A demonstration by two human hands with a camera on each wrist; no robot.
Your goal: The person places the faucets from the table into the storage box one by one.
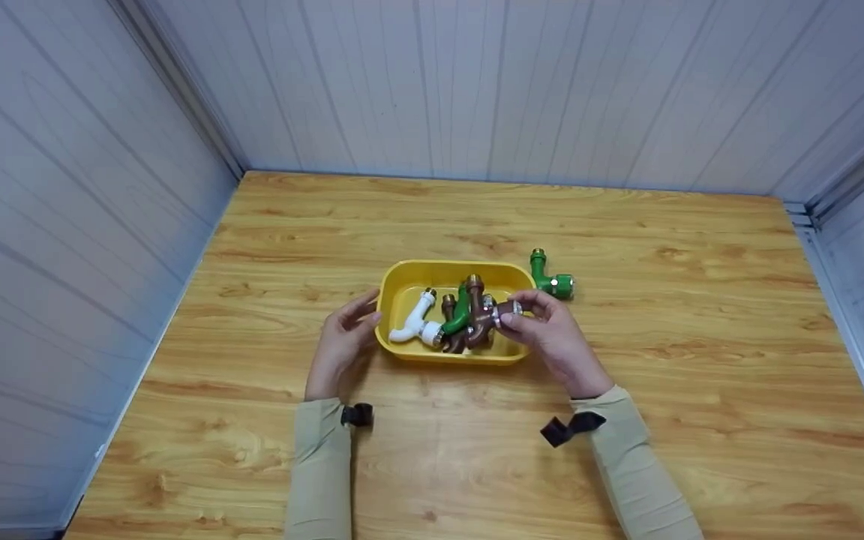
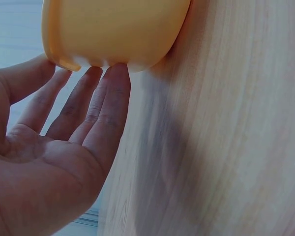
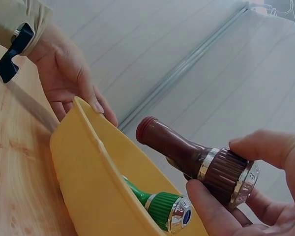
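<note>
My right hand (image 1: 556, 337) pinches a brown faucet (image 3: 174, 147) by its ribbed, silver-ringed knob, between thumb and fingers. It is held over the right part of a yellow plastic bin (image 1: 456, 359). Inside lie a white faucet (image 1: 413, 319), a green faucet (image 1: 460, 309) and another brown faucet (image 1: 450, 341), partly hidden under the held one. The fingers of my left hand (image 1: 342, 341) are extended against the bin's left end; in the left wrist view, fingertips (image 2: 119, 69) touch its outer wall and the thumb meets the rim.
A second green faucet (image 1: 548, 279) lies on the wood-grain table (image 1: 432, 465) just outside the bin's back right corner. White panel walls (image 1: 462, 90) bound the table at the back and both sides. Black straps (image 1: 357, 415) hang from the sleeves.
</note>
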